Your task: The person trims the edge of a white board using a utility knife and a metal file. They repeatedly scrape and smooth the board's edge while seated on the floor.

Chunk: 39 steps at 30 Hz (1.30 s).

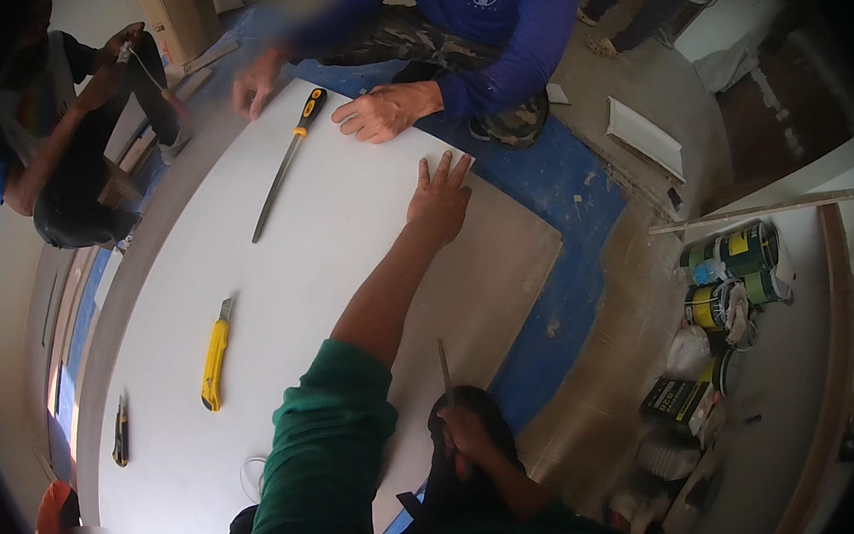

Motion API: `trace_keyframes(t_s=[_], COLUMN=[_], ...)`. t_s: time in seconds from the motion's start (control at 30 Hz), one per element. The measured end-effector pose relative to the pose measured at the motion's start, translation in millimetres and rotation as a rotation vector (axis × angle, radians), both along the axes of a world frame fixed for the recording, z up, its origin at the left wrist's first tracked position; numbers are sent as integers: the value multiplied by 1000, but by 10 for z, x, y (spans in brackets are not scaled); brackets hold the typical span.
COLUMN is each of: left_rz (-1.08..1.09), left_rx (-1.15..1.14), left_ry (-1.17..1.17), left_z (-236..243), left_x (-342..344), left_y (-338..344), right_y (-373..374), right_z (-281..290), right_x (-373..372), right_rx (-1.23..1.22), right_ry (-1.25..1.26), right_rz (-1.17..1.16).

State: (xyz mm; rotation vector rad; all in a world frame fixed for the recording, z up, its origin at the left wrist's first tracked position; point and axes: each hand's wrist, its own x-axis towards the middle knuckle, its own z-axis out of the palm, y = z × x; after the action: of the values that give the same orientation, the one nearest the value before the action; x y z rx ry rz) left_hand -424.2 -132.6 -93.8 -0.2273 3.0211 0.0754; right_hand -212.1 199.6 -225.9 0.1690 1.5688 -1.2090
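Note:
A large white board (pixel 190 185) lies in front of me. My left hand (pixel 439 201) rests near its right edge, fingers spread flat. Low at the right, by my dark-clothed leg, my right hand (pixel 468 436) is closed round a thin metal tool (pixel 445 366) with a reddish handle; its exact kind is unclear. On the board lie a file (pixel 277 185) with a black and yellow handle, a yellow utility knife (pixel 216 359) and a smaller dark utility knife (pixel 121 432). Across from me, a person in a blue shirt (pixel 488 21) has both hands at the board's far end.
A brownish board (pixel 496 246) shows beneath the white one, over blue sheeting (pixel 582 195). Paint cans (pixel 746 247), boxes and bags stand along the right. Another person (pixel 55 126) sits at the far left; an orange sleeve (pixel 61 527) shows lower left. A white offcut (pixel 644 137) lies far right.

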Motion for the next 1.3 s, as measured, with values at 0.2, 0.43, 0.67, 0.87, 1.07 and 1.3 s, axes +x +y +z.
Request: trace_keyframes(t_s=[0.2,0.43,0.67,0.87,1.07,1.3], left_rz=[-190,160,156,415,699,864], left_rx=[87,-64,71,416,610,145], left_ry=[83,98,153,323,757,653], left_z=[-150,-81,-123,27,406,-165], left_x=[387,1094,2069,2664,2810,3439], left_y=[72,456,850,1231,1226,178], right_y=[32,69,75,-39,-185,-451], right_z=[-71,-62,-105,425,810,897], right_x=[76,-16,2,-10,-231,169], right_rx=[-39,-80,-149,-257,-268,-247], right_ry=[18,37,21,378,924,1145], right_rz=[-10,13,-187,-145,239,562])
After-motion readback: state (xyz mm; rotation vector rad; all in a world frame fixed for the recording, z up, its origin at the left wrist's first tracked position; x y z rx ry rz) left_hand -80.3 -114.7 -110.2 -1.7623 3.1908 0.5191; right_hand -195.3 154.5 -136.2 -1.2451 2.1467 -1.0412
